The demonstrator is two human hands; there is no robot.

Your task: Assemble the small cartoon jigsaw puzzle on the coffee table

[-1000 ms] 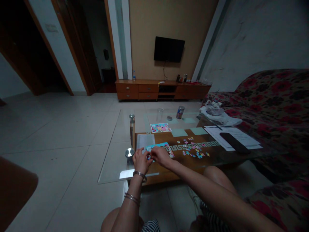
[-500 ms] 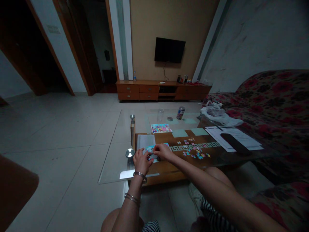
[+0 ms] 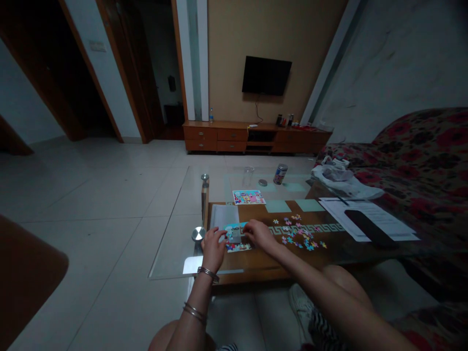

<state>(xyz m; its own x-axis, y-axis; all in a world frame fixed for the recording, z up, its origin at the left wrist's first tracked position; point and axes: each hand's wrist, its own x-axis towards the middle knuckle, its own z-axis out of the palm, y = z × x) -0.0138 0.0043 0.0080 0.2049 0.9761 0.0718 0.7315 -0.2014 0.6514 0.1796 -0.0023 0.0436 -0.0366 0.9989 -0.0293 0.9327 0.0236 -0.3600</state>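
Observation:
A partly joined jigsaw puzzle (image 3: pixel 238 247) lies on the glass table, with a gap in its middle. My left hand (image 3: pixel 214 246) rests at its left edge, fingers apart, fingertips at the border pieces. Over the puzzle's right side is my right hand (image 3: pixel 260 236), its fingers curled together and pointing left; whatever is between the fingertips, if anything, is too small to make out. To the right, loose puzzle pieces (image 3: pixel 306 239) are scattered. Beyond the puzzle lies a colourful picture card (image 3: pixel 249 197) with cartoon figures.
Toward the far side of the glass table (image 3: pixel 171 243) stand a clear cup (image 3: pixel 248 174), a round lid (image 3: pixel 262 183) and a printed can (image 3: pixel 280 173). Papers (image 3: pixel 365 214) with a dark long object (image 3: pixel 367 228) lie right, near a plastic bag (image 3: pixel 343 180). A flowered sofa (image 3: pixel 420 141) borders the right.
My right hand has drawn back to the right from the puzzle's middle, uncovering more of it. The left hand has stayed at the left edge, its fingers slightly lifted. The view has shifted a little.

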